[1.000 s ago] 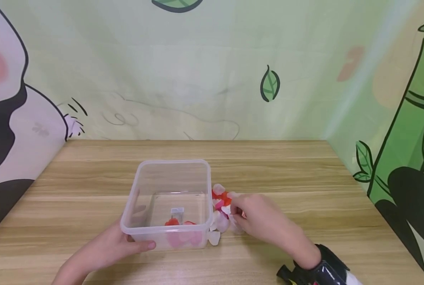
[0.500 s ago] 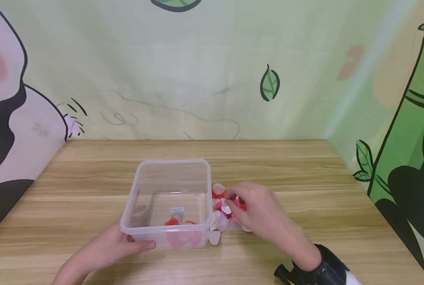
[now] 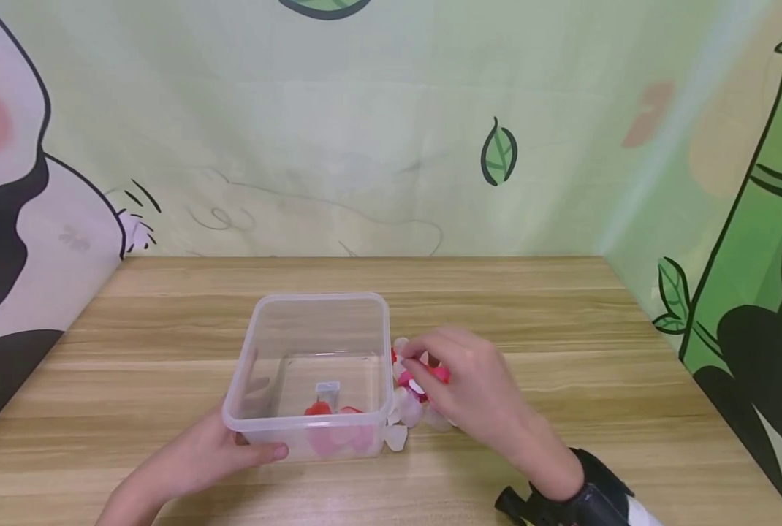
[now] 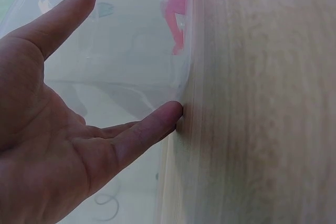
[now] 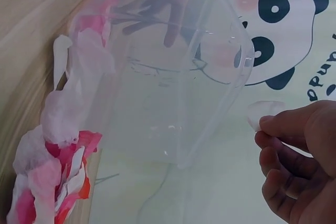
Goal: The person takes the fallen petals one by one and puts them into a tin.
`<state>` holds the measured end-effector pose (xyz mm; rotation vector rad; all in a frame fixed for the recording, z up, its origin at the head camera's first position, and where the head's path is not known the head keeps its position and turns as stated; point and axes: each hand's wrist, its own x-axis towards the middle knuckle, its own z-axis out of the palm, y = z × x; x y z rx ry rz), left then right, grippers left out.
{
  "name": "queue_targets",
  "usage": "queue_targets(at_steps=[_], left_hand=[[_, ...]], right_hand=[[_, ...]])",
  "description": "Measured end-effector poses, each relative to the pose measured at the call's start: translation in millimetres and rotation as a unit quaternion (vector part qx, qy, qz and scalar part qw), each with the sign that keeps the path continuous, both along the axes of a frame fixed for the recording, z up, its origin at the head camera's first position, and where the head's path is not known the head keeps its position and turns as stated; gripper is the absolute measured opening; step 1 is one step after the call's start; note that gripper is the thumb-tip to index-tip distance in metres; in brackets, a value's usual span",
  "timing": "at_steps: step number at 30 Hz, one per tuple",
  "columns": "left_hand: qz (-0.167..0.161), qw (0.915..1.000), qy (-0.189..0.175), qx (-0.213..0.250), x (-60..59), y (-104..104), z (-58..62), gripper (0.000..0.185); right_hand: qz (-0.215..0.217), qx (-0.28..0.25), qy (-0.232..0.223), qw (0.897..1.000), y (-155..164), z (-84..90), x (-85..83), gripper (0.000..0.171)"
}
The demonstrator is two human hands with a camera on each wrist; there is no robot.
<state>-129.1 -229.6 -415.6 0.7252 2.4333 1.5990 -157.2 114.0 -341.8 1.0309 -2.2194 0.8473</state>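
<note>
The clear box stands open-topped, just left of the petal heap. Bare surface lies behind and right; walls close the back and sides.

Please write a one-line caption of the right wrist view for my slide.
Right hand pinches a pale petal beside the clear plastic box, near a pile of pink, red and white petals.
</note>
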Motion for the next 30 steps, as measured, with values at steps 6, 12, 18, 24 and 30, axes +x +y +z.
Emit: queue_targets(at_steps=[6, 12, 18, 24, 30], left_hand=[[0.008, 0.9999, -0.002, -0.009, 1.3, -1, -0.5, 0.128], [0.015, 0.9997, 0.0, -0.019, 1.9, -2, -0.4, 0.128], [0.017, 0.9996, -0.003, -0.023, 1.6, -2, -0.5, 0.128], [0.02, 0.9994, -0.007, -0.027, 1.7, -2, -0.1, 0.127], [0.023, 0.9993, -0.007, -0.028, 1.7, -1, -0.1, 0.128]], right_hand=[[0.04, -0.02, 0.014, 0.999, -7, 0.5, 1.5, 0.019], [0.066, -0.023, 0.018, 0.997, -16, -0.4, 3.1, 0.017], [0.072, -0.012, 0.005, 0.997, -21, -1.2, 5.4, 0.013], [0.075, -0.003, 0.002, 0.997, -22, -3.8, 4.8, 0.011], [0.073, -0.001, -0.002, 0.997, -20, -3.9, 4.9, 0.008]])
